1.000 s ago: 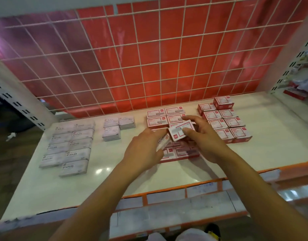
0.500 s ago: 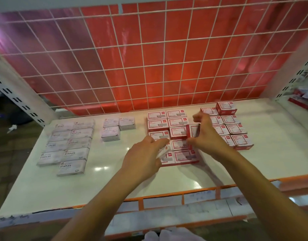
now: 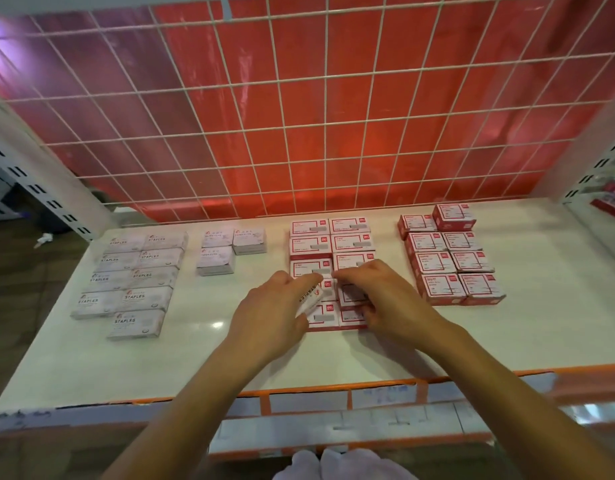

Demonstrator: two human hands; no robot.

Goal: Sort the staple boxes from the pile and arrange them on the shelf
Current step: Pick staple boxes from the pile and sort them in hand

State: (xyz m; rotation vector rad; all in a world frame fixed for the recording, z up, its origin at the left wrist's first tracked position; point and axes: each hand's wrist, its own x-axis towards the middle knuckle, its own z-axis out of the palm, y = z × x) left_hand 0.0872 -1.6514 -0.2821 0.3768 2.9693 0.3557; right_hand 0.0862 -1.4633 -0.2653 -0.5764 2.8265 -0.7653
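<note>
Seating a red box [image 3: 350, 294], right hand [image 3: 389, 299] fingers [image 3: 363, 269] clamped round it. Next, probably carry the left hand's [image 3: 269, 315] clamped white box [image 3: 310, 297] leftward.

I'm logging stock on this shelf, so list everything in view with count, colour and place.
white STAPLES boxes: nine showing, white, shelf's left end
small white boxes: three stacks, white, left of centre
middle red boxes: count partly hidden by hands, red and white, centre
right red boxes: eight tops showing, red and white, right
shelf: one, white with orange front edge
wire grid: one, white, behind, over red backing
left hand: holds a tilted STAPLES box
right hand: rests on middle red boxes
</note>
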